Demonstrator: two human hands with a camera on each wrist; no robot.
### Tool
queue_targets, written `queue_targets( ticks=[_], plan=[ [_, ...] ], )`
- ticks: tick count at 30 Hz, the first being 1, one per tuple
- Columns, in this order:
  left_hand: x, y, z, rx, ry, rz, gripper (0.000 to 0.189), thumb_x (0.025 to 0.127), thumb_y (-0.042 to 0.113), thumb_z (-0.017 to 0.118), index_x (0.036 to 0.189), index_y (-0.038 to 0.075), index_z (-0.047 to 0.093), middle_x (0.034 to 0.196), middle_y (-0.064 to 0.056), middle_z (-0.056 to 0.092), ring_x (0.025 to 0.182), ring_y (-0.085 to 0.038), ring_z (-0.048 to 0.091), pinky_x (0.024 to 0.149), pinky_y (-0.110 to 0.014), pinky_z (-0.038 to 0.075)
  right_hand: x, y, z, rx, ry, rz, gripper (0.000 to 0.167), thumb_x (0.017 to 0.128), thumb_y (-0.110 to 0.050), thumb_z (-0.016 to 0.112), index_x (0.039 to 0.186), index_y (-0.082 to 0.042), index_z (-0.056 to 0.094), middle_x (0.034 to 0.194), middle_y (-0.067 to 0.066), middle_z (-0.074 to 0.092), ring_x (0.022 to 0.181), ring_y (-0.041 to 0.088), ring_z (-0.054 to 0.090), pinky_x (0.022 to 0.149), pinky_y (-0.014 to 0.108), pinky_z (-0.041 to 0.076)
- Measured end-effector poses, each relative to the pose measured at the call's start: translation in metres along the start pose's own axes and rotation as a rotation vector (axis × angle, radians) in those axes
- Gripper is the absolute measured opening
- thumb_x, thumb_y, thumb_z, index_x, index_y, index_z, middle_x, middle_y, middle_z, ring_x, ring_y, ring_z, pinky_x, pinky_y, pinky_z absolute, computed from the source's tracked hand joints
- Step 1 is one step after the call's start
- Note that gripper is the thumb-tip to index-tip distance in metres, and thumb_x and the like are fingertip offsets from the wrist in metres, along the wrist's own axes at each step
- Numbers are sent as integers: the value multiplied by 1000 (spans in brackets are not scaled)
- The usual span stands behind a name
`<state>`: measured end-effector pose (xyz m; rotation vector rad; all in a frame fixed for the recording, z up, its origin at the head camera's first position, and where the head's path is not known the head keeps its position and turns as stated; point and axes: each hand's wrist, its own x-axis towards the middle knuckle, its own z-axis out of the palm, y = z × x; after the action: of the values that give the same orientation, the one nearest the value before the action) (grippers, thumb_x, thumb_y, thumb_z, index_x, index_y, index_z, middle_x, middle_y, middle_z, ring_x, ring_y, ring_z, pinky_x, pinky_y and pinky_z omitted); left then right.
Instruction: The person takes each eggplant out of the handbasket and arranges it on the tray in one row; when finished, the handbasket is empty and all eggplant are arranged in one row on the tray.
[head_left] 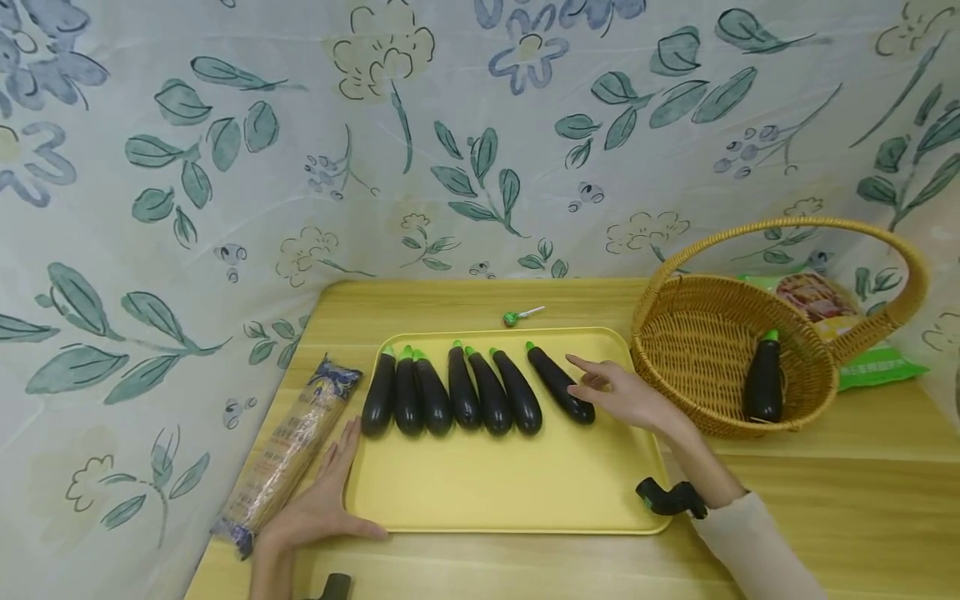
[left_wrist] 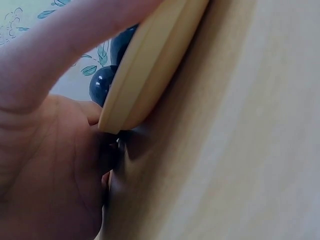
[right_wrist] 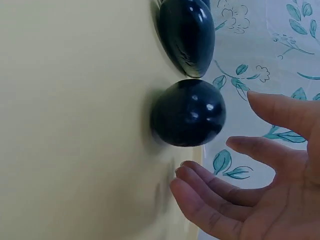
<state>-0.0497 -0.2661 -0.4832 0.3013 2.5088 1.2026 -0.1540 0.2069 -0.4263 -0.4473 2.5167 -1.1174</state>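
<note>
Several dark eggplants (head_left: 491, 396) lie in a row on a yellow tray (head_left: 487, 500), green stem ends toward the back. The rightmost eggplant (head_left: 557, 379) lies slanted, a little apart from the others. Over its right side is my right hand (head_left: 622, 396), fingers loosely spread and holding nothing. In the right wrist view the fingers are close to the round end of an eggplant (right_wrist: 189, 113). My left hand (head_left: 318, 508) rests at the tray's front left corner, fingers along the left side and thumb by the front edge. The left wrist view shows its palm beside the tray rim (left_wrist: 145, 70).
A wicker basket (head_left: 697, 367) with a tall handle stands right of the tray, one eggplant (head_left: 764, 379) inside. Behind it lies a green package (head_left: 881, 367). A pasta bag (head_left: 288, 454) lies left of the tray; a green lollipop (head_left: 512, 318) is behind it. Floral cloth hangs at the back.
</note>
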Motion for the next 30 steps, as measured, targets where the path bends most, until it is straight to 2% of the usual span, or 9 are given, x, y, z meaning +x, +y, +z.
queue_targets(
  ticks=[3,8,11,14,17,19,21,24,30],
  plan=[
    [0,0,0,9,-1,-1,157,60,41,98,165,15,-15,172,-16,-23,155,-53,-21,121,-74,-12,-16,-4,-8,-4,33,-14,67,106,-41,57,162,-12,34,154,27,47,132,44,54,99,58,55],
    [-1,-1,0,8,3,-1,157,60,41,99,166,15,-14,172,-16,-22,154,-54,-21,121,-75,-12,-44,-8,-32,36,38,-69,62,107,-36,57,161,-13,38,146,21,58,129,36,59,94,40,59],
    [-1,-1,1,1,4,0,156,60,40,99,166,16,-14,172,-15,-22,154,-54,-21,120,-76,-12,-61,-7,-51,34,58,-76,57,108,-32,56,160,-15,40,137,17,65,122,20,63,89,28,58],
    [-1,-1,1,-2,4,-2,156,60,39,99,166,16,-14,173,-15,-22,154,-54,-21,121,-75,-11,-76,2,-71,19,111,-66,55,109,-30,54,160,-16,40,143,17,62,117,-3,61,89,19,56],
    [-2,-1,1,6,4,-12,157,60,40,99,166,17,-14,172,-15,-22,154,-54,-21,121,-74,-11,-84,15,-86,-22,190,-14,56,110,-32,51,162,-17,37,150,19,57,111,-16,56,90,23,57],
    [-2,-2,0,13,4,-20,157,59,41,99,166,17,-14,172,-16,-22,154,-55,-20,121,-74,-10,-86,25,-93,-26,233,46,60,110,-37,49,164,-16,32,153,22,52,116,-4,62,95,37,57],
    [-2,-2,0,17,3,-24,157,60,42,99,166,17,-14,172,-16,-21,154,-55,-20,121,-74,-10,-85,35,-97,-24,280,113,66,110,-42,48,165,-14,26,152,26,50,125,19,62,96,53,53],
    [-2,-3,0,21,2,-22,157,60,42,99,166,17,-14,172,-16,-21,154,-55,-19,121,-75,-10,-83,50,-100,-15,353,190,73,110,-45,45,166,-9,17,152,37,40,134,55,42,93,69,45],
    [-1,-4,1,2,2,-17,157,60,42,99,166,19,-15,173,-14,-22,155,-53,-20,124,-69,-13,-84,72,-104,-41,483,357,75,110,-43,39,166,-4,6,158,49,13,140,71,17,99,85,29]
  ],
)
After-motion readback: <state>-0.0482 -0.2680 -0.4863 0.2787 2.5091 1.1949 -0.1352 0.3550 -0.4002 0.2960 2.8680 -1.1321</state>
